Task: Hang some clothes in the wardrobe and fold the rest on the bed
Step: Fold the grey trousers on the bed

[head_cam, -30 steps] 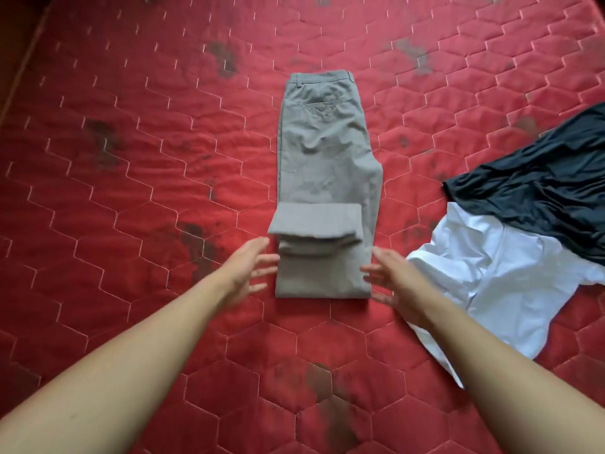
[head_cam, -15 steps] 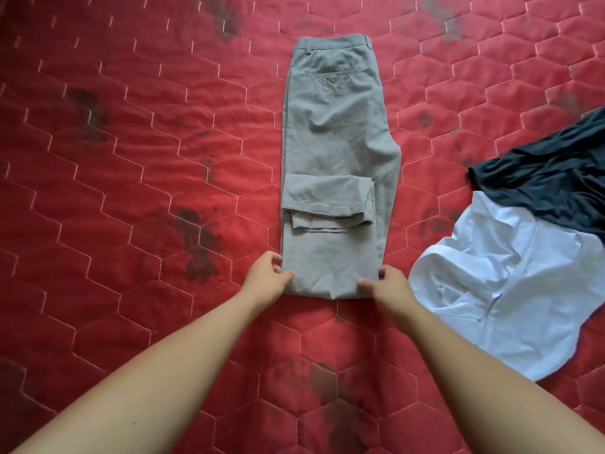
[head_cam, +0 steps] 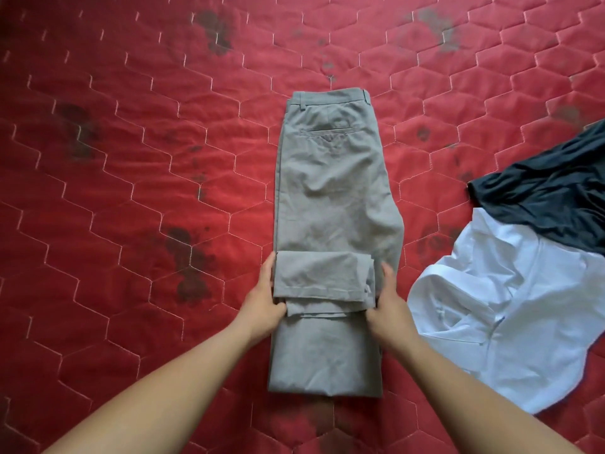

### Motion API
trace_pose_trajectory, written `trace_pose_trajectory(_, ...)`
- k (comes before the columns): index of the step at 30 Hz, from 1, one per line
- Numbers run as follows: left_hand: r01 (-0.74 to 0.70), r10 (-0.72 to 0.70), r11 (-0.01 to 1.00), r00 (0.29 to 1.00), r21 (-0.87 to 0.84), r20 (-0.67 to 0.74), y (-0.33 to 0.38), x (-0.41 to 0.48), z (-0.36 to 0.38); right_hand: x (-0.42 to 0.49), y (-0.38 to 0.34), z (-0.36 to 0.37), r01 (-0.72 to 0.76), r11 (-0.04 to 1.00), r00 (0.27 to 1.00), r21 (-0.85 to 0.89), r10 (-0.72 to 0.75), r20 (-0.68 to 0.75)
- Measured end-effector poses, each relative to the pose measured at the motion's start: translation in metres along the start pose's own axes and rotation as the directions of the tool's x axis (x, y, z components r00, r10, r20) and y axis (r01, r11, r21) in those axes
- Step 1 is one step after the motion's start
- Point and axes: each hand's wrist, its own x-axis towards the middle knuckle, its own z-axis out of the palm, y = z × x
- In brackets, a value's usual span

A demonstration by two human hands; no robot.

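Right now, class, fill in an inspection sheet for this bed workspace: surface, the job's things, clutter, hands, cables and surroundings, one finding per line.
Surface: red quilted mattress, hexagon stitching, dark stains in several spots.
Job's things: grey trousers lie flat mid-bed, waistband at the far end, leg ends folded back over the legs. A white shirt lies crumpled at the right, with a dark garment overlapping its far edge.
Clutter: nothing seen.
Hands: left hand and right hand each grip one side of the folded-back leg ends.
Cables: nothing seen.
Surroundings: nothing seen beyond the mattress; no wardrobe in view.
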Motion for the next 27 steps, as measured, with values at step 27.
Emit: trace_pose_trajectory(27, 0.037, -0.049, 0.998, 0.955, -0.047, -0.293, 0.055, 0.091, -0.013, 0.109, -0.066, -0.019, -0.21, 0.941, 0.976, 0.266, 0.218, 0.002)
